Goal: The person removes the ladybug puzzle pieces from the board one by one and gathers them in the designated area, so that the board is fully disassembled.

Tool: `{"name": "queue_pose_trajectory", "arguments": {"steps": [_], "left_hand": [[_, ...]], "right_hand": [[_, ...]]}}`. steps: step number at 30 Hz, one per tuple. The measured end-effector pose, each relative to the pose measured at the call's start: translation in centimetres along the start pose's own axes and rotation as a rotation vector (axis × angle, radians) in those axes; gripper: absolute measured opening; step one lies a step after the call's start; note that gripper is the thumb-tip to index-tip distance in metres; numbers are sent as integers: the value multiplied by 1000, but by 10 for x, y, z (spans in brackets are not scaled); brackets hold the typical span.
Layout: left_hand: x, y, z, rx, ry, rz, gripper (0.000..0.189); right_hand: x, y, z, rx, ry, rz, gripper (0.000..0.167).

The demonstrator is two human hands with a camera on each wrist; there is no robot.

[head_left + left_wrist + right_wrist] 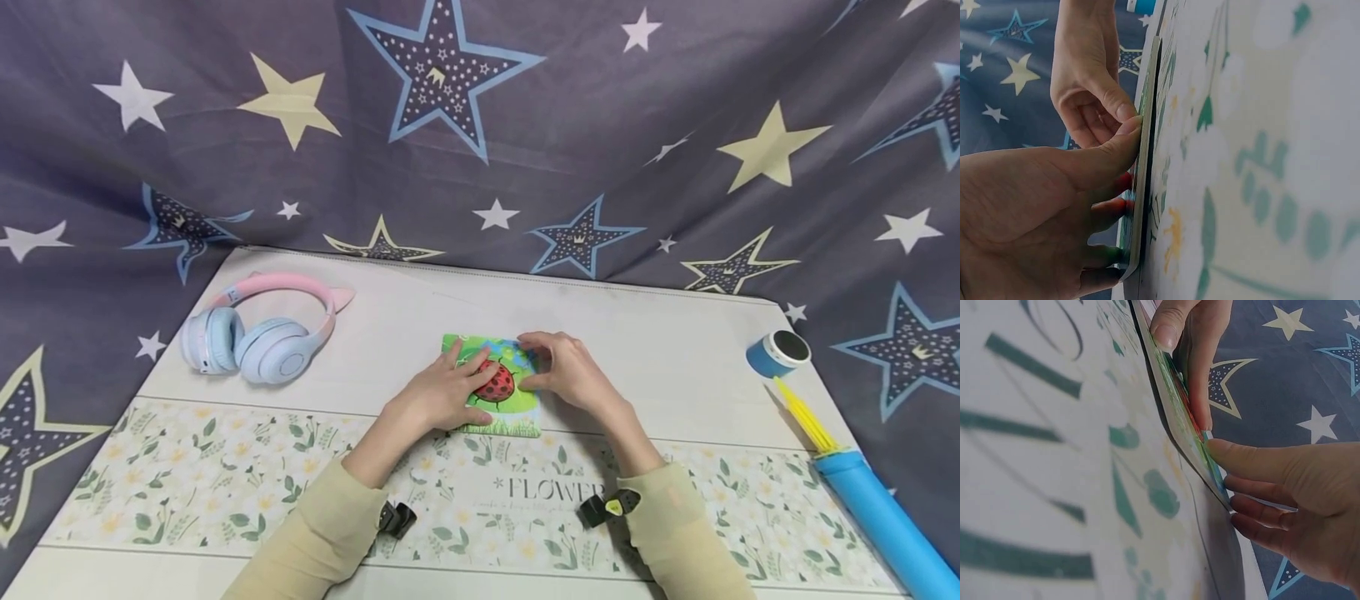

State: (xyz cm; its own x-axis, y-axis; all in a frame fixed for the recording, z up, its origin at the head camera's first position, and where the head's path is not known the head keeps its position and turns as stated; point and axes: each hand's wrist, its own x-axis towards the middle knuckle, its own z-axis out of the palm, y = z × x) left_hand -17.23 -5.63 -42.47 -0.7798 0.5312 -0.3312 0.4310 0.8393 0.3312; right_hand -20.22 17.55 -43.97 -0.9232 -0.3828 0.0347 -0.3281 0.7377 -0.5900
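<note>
A square ladybug picture board [495, 404], seemingly a puzzle with a red spotted beetle on green, lies flat near the table's middle. My left hand [438, 396] rests over its left part, fingers spread and fingertips on the picture. At the right side is my right hand [573, 371], its thumb and fingers apart and touching the picture's upper right area. Edge-on in the left wrist view, the board [1141, 212] looks thin, with the left fingertips pressing its face. In the right wrist view, the right hand's fingers [1263, 509] lie along the board's edge.
Pink and blue headphones [281, 350] lie at the back left. A blue cylinder with a dark round top [780, 353] stands at the right, beside a blue and yellow pump-like tube [862, 492]. Behind the table hangs a star-patterned cloth [600, 150].
</note>
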Motion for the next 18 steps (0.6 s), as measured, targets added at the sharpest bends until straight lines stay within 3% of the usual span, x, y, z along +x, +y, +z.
{"name": "queue_pose_trajectory", "arguments": {"steps": [18], "left_hand": [[1,0,-3,22,8,5,82]], "right_hand": [[-1,-2,0,-15,11,1,65]]}}
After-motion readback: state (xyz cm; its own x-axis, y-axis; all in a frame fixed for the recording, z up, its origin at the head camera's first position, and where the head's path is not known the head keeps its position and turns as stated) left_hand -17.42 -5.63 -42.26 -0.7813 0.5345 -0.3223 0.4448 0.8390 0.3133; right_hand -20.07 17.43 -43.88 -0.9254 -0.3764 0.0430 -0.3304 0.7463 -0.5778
